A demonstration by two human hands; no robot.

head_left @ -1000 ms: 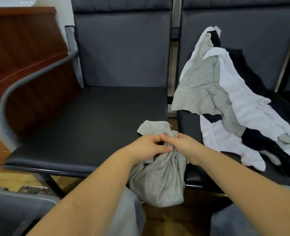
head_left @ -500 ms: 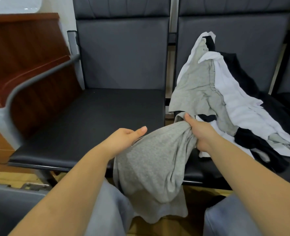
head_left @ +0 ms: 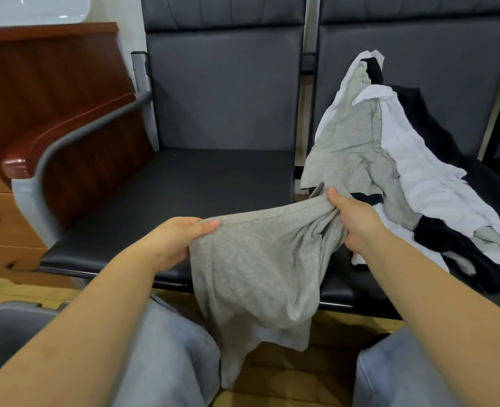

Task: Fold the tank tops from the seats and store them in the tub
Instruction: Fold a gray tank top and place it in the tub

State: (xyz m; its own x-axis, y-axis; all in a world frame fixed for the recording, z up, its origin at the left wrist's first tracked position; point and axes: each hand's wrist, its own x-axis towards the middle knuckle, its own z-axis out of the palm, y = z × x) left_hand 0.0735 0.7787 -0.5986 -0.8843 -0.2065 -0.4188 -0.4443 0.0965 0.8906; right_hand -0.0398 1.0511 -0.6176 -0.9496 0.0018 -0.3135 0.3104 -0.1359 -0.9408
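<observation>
A grey tank top hangs stretched between my hands in front of the seats, its lower part drooping toward the floor between my knees. My left hand pinches its top hem at the left. At the right, my right hand grips a bunched end of the same hem. A pile of grey, white and black tank tops lies heaped on the right seat and up its backrest. The grey tub shows only its rim at the lower left.
The left black seat lies bare behind my left hand, with a grey metal armrest at its left side. A reddish wooden cabinet stands beyond the armrest. My knees in light jeans fill the bottom.
My hands went from bunched together on the grey top to spread apart, drawing its hem out wide. The left hand, briefly loose beside the cloth, now pinches the hem.
</observation>
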